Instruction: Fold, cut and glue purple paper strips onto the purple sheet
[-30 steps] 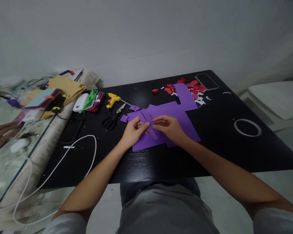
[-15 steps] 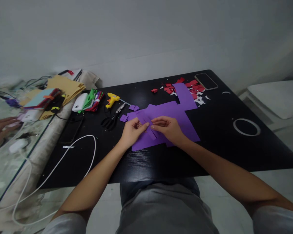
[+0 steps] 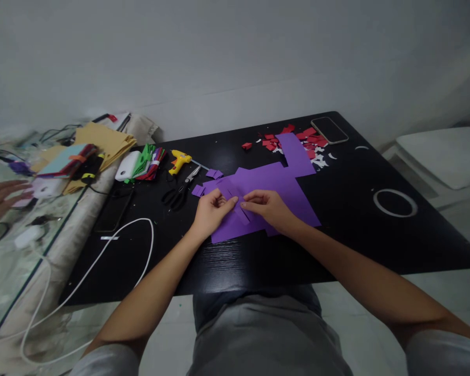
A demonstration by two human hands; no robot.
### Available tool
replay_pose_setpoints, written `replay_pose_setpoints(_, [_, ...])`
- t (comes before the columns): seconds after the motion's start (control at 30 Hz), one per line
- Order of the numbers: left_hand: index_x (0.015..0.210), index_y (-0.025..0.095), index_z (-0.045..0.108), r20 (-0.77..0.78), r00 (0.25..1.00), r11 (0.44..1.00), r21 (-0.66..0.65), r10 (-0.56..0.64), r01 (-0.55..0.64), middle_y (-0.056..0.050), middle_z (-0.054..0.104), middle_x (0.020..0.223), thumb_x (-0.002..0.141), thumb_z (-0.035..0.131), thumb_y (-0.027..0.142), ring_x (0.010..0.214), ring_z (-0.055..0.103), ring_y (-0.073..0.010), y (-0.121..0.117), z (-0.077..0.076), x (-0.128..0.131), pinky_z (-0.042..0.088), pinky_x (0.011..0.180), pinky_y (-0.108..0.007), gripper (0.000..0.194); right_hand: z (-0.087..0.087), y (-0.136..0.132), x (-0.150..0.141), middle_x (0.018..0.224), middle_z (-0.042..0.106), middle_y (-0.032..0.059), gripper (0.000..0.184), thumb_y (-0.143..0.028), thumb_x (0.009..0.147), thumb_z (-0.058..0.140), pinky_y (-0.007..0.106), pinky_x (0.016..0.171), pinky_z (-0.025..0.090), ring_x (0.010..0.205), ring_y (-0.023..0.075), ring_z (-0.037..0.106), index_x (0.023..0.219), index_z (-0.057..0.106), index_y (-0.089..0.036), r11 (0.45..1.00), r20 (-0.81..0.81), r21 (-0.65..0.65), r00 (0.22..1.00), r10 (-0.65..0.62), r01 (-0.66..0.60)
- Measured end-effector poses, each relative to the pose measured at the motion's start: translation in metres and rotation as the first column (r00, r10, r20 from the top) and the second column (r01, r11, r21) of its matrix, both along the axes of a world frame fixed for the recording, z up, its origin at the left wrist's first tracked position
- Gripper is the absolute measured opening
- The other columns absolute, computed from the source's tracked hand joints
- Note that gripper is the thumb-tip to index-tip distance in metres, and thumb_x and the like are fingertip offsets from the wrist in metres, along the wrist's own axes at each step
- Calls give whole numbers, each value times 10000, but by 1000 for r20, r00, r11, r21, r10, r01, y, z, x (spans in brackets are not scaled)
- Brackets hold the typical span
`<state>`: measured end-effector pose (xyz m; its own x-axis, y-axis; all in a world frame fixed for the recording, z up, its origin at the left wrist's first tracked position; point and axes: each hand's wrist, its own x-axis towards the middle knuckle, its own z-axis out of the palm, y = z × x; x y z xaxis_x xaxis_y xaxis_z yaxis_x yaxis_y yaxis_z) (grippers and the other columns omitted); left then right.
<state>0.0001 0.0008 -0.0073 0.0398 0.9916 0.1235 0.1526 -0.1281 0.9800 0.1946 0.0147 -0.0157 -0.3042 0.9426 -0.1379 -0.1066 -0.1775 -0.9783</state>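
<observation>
Purple paper sheets (image 3: pixel 293 201) lie overlapping on the black table, under both hands. My left hand (image 3: pixel 212 211) is closed, thumb against curled fingers, on a purple paper strip (image 3: pixel 241 215) that slants across the sheets. From the other side my right hand (image 3: pixel 269 209) pinches at the same strip, its thumb and fingertips close to the left thumb. Exactly where the fingertips grip is hard to make out, purple on purple. Small purple paper pieces (image 3: pixel 214 174) lie just beyond the left hand, near black-handled scissors (image 3: pixel 176 196).
Behind the scissors lies a yellow glue gun (image 3: pixel 178 162). Red paper scraps (image 3: pixel 317 140) and a phone (image 3: pixel 329 130) are at the back right, a white ring (image 3: pixel 395 203) at the right. A white cable (image 3: pixel 151 245) loops at the left, where another person's hand (image 3: pixel 3 198) shows.
My hands stay almost in place, with only slight finger movement at the strip. At the far left, the other person's hand has shifted a little upward.
</observation>
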Motion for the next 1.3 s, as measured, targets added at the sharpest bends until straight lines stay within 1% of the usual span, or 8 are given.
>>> replay_pose_setpoints(0.23, [685, 182, 595, -66, 998, 998, 57, 0, 4, 61, 475, 565, 800, 821, 414, 516, 384, -83, -2, 4, 0, 301, 520, -238, 344, 6, -2, -2, 613, 627, -64, 301, -400, 601, 918, 262, 588, 430, 574, 97, 524, 757, 750, -204, 998, -81, -71, 997, -6, 0])
replay_pose_setpoints(0.33, [687, 183, 578, -68, 998, 999, 37, -11, 13, 62, 471, 568, 800, 821, 402, 522, 394, -84, -2, 4, -2, 307, 525, -237, 346, 7, -2, -2, 589, 584, -81, 299, -383, 612, 915, 255, 575, 390, 547, 80, 472, 781, 752, -198, 995, -90, -92, 996, 15, -23])
replay_pose_setpoints(0.5, [709, 188, 551, 10, 997, 997, 19, -80, 80, 61, 494, 604, 800, 830, 389, 541, 439, -82, 0, 4, -1, 359, 543, -229, 356, 3, -1, -2, 704, 669, -53, 339, -377, 597, 926, 276, 651, 457, 636, 108, 567, 827, 743, -208, 999, -83, -43, 996, -12, 8])
replay_pose_setpoints(0.63, [876, 192, 627, 91, 991, 995, 10, -97, 97, 33, 605, 722, 758, 850, 345, 635, 579, -106, 1, 6, 0, 477, 631, -241, 295, 1, 0, -2, 671, 644, -59, 371, -405, 613, 915, 272, 609, 456, 590, 105, 541, 864, 721, -213, 996, -58, -44, 995, -80, 78])
replay_pose_setpoints(0.77, [867, 184, 661, 60, 996, 998, 22, -67, 66, 18, 642, 719, 757, 832, 316, 630, 605, -108, 2, 5, -1, 486, 626, -237, 243, 0, 1, -1, 675, 648, -49, 378, -415, 638, 899, 282, 617, 506, 610, 126, 585, 895, 700, -223, 999, -38, -14, 998, -46, 46])
replay_pose_setpoints(0.93, [823, 190, 696, 52, 997, 997, 48, -64, 61, 18, 656, 694, 756, 818, 314, 608, 583, -109, 2, 5, 0, 489, 607, -236, 186, -1, 3, -2, 748, 711, -21, 358, -400, 611, 904, 301, 653, 553, 674, 152, 640, 863, 710, -234, 995, -58, 54, 995, -84, 87])
replay_pose_setpoints(1.1, [886, 202, 781, -34, 998, 985, 161, -53, 58, -27, 733, 801, 810, 760, 281, 676, 620, -143, -3, 11, 0, 491, 622, -255, 111, 5, 0, 1, 734, 722, -21, 211, -352, 693, 838, 294, 666, 536, 655, 135, 629, 855, 769, -234, 994, -89, 98, 995, -35, 44])
replay_pose_setpoints(1.3, [923, 222, 827, -73, 992, 971, 207, -102, 116, -51, 757, 859, 908, 710, 312, 689, 653, -163, -6, 16, -3, 495, 631, -278, 148, 11, -3, 3, 734, 728, -17, 208, -344, 690, 838, 341, 737, 575, 711, 169, 685, 859, 782, -237, 1000, -205, 0, 979, -16, 16])
